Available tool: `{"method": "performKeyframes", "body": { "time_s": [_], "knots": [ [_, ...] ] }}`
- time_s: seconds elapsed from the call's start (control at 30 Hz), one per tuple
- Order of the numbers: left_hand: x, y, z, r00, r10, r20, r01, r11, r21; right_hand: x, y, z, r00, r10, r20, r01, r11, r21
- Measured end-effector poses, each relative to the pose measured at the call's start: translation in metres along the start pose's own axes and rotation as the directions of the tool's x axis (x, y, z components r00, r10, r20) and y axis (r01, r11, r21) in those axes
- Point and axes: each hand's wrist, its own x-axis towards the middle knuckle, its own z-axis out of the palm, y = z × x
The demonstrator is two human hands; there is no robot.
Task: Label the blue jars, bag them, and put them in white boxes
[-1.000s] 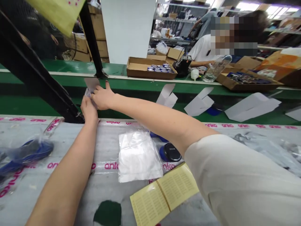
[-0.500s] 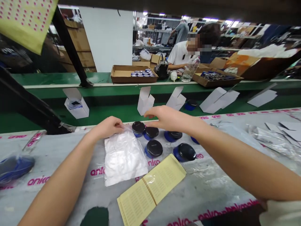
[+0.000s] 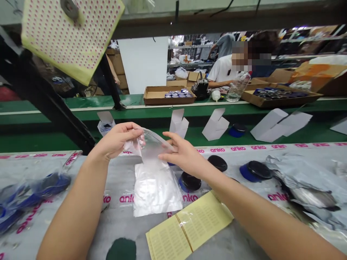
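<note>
A clear plastic bag [image 3: 151,144] is stretched between my two hands above the table. My left hand [image 3: 120,139] pinches its left edge between thumb and fingers. At its right edge is my right hand [image 3: 180,150], the bag's rim between the thumb and the fingers behind, while the index finger stays stretched out. Below lies a flat stack of white-looking plastic bags [image 3: 157,191]. Round blue jars with black lids stand near my right hand, among them one jar [image 3: 190,181] beside the stack and another jar [image 3: 217,163] behind it. My right forearm hides part of the group.
A banded bundle of yellow printed sheets [image 3: 189,227] lies in front. Open white boxes [image 3: 216,126] stand on the green ledge [image 3: 151,139]. Wrapped blue items [image 3: 51,184] lie left, a grey plastic bag [image 3: 306,180] right. Across the line a person [image 3: 221,70] sits behind cardboard trays [image 3: 169,100].
My left hand has lifted a clear bag up from the stack. My right hand has come down and left from above the jars to the bag's other edge. The view has shifted left.
</note>
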Motion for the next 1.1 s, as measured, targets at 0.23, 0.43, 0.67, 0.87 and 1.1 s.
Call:
{"method": "performKeyframes", "body": {
  "time_s": [0.23,0.43,0.67,0.87,1.1],
  "knots": [
    [-0.003,0.001,-0.007,0.997,-0.075,-0.023,0.075,0.997,-0.026,0.0,-0.006,-0.011,0.993,0.067,-0.096,-0.04,0.966,0.254],
    [-0.005,0.003,-0.003,0.996,-0.083,-0.026,0.084,0.996,0.023,0.002,-0.006,-0.019,0.996,0.066,-0.064,-0.054,0.983,0.178],
    [-0.004,-0.001,0.009,0.995,0.06,-0.083,-0.048,0.989,0.137,-0.013,-0.021,-0.006,0.782,-0.496,-0.377,0.315,0.837,-0.447],
    [-0.009,-0.001,0.035,0.973,0.192,-0.125,-0.145,0.938,0.315,0.018,-0.038,0.016,0.975,-0.212,-0.072,0.199,0.967,-0.161],
    [0.006,-0.016,0.026,0.973,0.138,-0.186,-0.092,0.967,0.239,0.05,-0.014,0.004,0.991,-0.133,-0.005,0.132,0.99,-0.055]
  ]
}}
